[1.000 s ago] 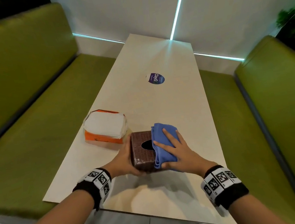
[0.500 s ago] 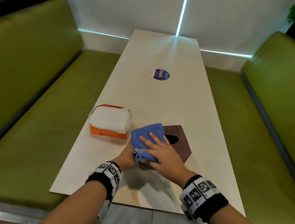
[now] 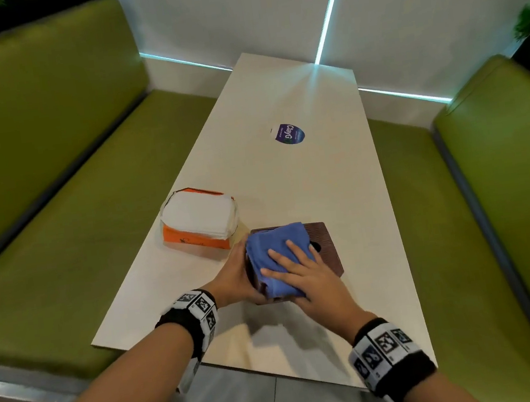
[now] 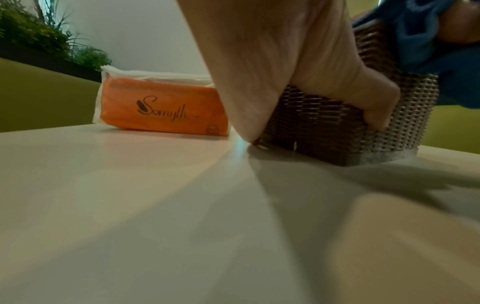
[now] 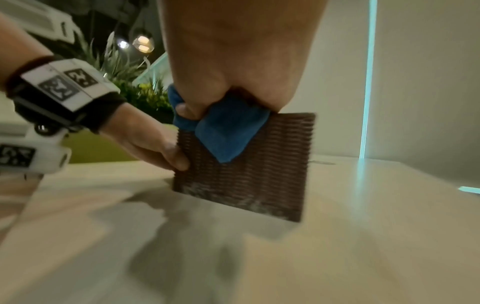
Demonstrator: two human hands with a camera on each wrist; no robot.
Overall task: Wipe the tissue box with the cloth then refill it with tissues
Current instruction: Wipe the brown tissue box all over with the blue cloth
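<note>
A brown woven tissue box stands on the white table near its front edge. My left hand grips the box's left side, thumb on the near face. A blue cloth covers the left and near part of the box top. My right hand lies flat on the cloth with fingers spread. In the right wrist view the cloth hangs over the near face of the box, under the thumb. An orange pack of white tissues lies just left of the box.
A round purple sticker marks the table's middle. Green padded benches run along the left and right. A white wall with lit strips closes the far end. Plants stand behind the left bench.
My right hand has slid the cloth from the right half of the box top to the left half and drawn it over the near edge. The left hand still holds the box.
</note>
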